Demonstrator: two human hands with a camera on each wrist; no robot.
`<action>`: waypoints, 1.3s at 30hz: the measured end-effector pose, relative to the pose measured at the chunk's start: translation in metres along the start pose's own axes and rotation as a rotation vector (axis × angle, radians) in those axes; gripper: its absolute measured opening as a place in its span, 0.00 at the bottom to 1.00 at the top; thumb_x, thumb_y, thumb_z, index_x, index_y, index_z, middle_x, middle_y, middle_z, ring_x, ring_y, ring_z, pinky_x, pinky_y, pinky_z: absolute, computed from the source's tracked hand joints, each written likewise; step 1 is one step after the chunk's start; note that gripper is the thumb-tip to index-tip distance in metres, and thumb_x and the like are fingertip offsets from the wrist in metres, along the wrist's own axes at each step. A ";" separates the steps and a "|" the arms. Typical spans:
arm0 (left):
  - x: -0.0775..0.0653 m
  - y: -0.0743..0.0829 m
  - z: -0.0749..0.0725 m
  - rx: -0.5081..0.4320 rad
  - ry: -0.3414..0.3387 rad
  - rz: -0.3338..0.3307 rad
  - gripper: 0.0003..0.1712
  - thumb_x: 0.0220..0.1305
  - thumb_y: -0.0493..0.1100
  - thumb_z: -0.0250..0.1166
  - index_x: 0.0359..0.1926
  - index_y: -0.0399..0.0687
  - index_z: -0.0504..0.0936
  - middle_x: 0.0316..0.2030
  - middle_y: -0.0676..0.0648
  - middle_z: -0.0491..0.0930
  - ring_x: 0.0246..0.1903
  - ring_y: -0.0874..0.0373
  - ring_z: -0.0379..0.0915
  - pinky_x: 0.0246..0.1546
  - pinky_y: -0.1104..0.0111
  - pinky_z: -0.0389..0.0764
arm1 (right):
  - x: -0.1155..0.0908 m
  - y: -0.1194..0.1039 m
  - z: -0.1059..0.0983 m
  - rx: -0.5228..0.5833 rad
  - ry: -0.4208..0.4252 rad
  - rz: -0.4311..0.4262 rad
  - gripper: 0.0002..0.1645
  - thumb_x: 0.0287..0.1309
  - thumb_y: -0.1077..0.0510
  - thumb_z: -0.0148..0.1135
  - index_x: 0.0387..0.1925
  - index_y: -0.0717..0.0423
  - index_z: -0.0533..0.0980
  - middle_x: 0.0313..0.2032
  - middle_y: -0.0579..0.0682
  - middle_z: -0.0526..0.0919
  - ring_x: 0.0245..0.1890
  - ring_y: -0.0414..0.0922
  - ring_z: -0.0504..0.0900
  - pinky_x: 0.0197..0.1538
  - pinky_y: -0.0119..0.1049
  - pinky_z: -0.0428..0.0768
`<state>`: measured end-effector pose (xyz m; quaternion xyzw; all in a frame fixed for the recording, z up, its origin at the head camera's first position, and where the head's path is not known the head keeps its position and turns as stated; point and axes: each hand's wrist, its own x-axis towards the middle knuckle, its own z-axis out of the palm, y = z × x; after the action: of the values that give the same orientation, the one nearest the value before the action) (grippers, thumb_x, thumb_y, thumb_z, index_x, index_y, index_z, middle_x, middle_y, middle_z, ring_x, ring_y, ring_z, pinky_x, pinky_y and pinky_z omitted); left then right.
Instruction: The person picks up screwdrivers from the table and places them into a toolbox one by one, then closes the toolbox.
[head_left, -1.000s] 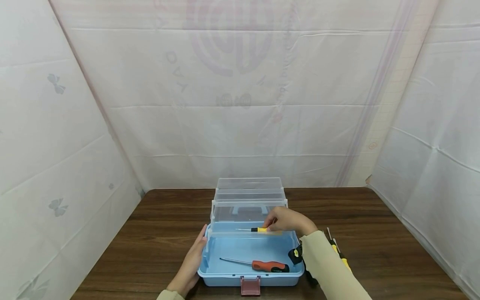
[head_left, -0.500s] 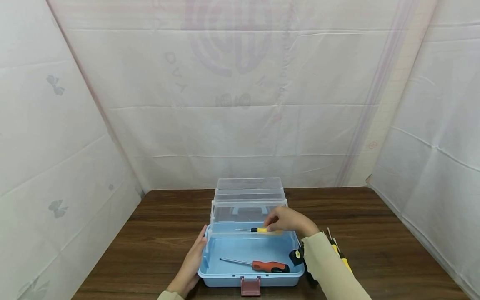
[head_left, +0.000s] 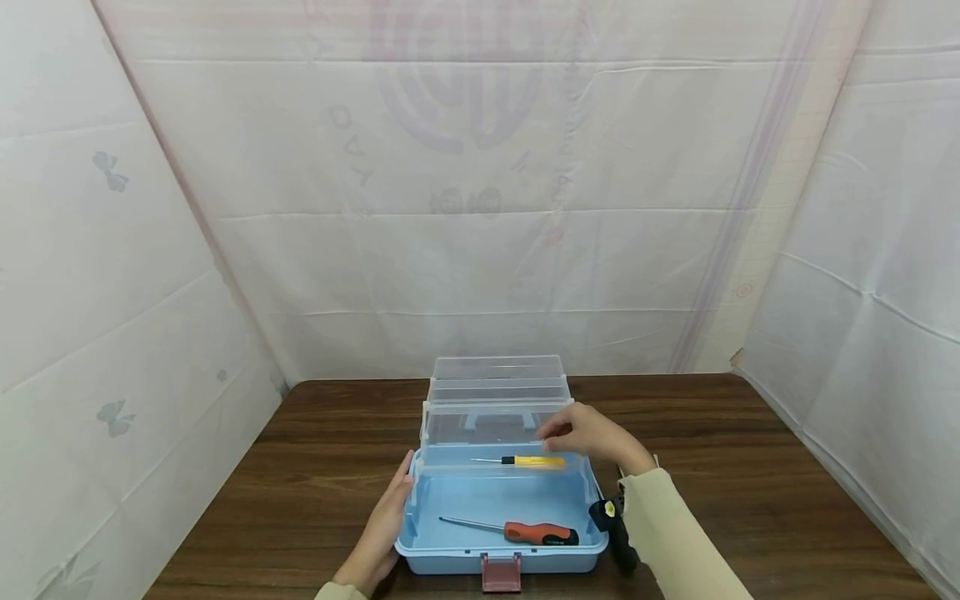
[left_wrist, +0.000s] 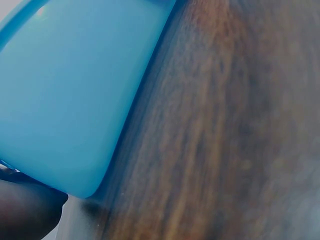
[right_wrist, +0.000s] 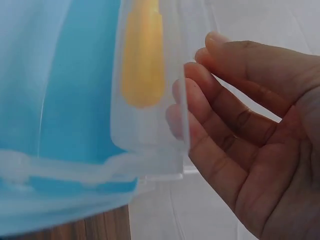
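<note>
Right hand (head_left: pixel 590 433) kinda hangs beside the yellow screwdriver (head_left: pixel 536 461), grip loose and half-curled. Left hand (head_left: pixel 384 512) rests straight-fingered along the blue box (head_left: pixel 442 563).

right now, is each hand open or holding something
Left hand: open, touching the left side of the blue box.
Right hand: open, holding nothing, near the yellow-handled screwdriver.
</note>
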<state>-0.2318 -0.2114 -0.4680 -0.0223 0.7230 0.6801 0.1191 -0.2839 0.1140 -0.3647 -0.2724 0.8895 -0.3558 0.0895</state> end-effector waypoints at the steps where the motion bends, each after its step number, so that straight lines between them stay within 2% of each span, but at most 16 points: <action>1: 0.000 0.000 0.000 -0.001 0.000 0.001 0.38 0.74 0.64 0.37 0.77 0.59 0.39 0.76 0.38 0.31 0.73 0.33 0.24 0.67 0.34 0.33 | -0.001 0.000 -0.001 0.000 0.000 -0.005 0.11 0.61 0.59 0.63 0.42 0.59 0.84 0.40 0.52 0.87 0.38 0.41 0.81 0.40 0.34 0.83; 4: 0.000 0.000 0.000 -0.002 -0.001 0.003 0.37 0.74 0.64 0.36 0.77 0.59 0.39 0.76 0.38 0.31 0.73 0.33 0.24 0.67 0.34 0.33 | -0.003 0.002 -0.004 -0.007 0.013 -0.004 0.13 0.61 0.57 0.63 0.44 0.61 0.83 0.42 0.54 0.86 0.39 0.43 0.82 0.41 0.35 0.84; 9: 0.000 0.000 0.000 -0.005 -0.002 0.000 0.37 0.74 0.63 0.36 0.77 0.59 0.39 0.76 0.37 0.31 0.73 0.33 0.24 0.67 0.35 0.33 | -0.008 0.007 -0.007 -0.004 0.054 0.050 0.15 0.61 0.55 0.63 0.45 0.60 0.83 0.43 0.53 0.86 0.40 0.42 0.81 0.41 0.37 0.83; 16: 0.001 0.000 0.001 -0.012 -0.009 0.000 0.36 0.75 0.62 0.35 0.77 0.58 0.38 0.76 0.37 0.30 0.73 0.32 0.23 0.67 0.35 0.34 | -0.019 0.014 -0.013 0.045 0.109 0.124 0.14 0.60 0.55 0.64 0.44 0.59 0.83 0.41 0.52 0.85 0.35 0.42 0.79 0.39 0.38 0.83; 23: 0.001 -0.001 0.002 -0.009 -0.010 0.004 0.36 0.75 0.62 0.35 0.77 0.59 0.38 0.76 0.37 0.30 0.73 0.33 0.24 0.67 0.35 0.35 | -0.030 0.025 -0.019 0.073 0.162 0.211 0.15 0.60 0.55 0.64 0.45 0.59 0.82 0.40 0.52 0.85 0.34 0.46 0.82 0.39 0.39 0.85; 28: 0.000 -0.001 0.002 -0.012 -0.012 0.005 0.36 0.75 0.61 0.35 0.77 0.58 0.38 0.76 0.37 0.30 0.73 0.33 0.24 0.68 0.35 0.35 | -0.041 0.032 -0.023 0.078 0.178 0.253 0.16 0.60 0.55 0.64 0.46 0.60 0.82 0.39 0.51 0.85 0.32 0.42 0.82 0.37 0.38 0.85; 31: 0.000 0.000 0.002 -0.012 -0.010 0.002 0.36 0.75 0.61 0.35 0.77 0.59 0.38 0.76 0.37 0.31 0.73 0.33 0.24 0.68 0.35 0.35 | -0.048 0.036 -0.026 0.104 0.192 0.283 0.16 0.60 0.55 0.63 0.46 0.60 0.81 0.39 0.52 0.85 0.31 0.43 0.82 0.38 0.41 0.85; 39: 0.000 0.001 -0.001 -0.004 0.007 -0.008 0.34 0.76 0.60 0.34 0.77 0.60 0.38 0.76 0.37 0.31 0.73 0.32 0.25 0.68 0.35 0.35 | -0.063 0.048 -0.031 0.121 0.185 0.262 0.18 0.61 0.55 0.63 0.47 0.64 0.80 0.38 0.55 0.85 0.34 0.48 0.84 0.40 0.46 0.85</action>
<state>-0.2319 -0.2119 -0.4671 -0.0277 0.7221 0.6809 0.1193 -0.2619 0.1956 -0.3764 -0.1142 0.8988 -0.4175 0.0692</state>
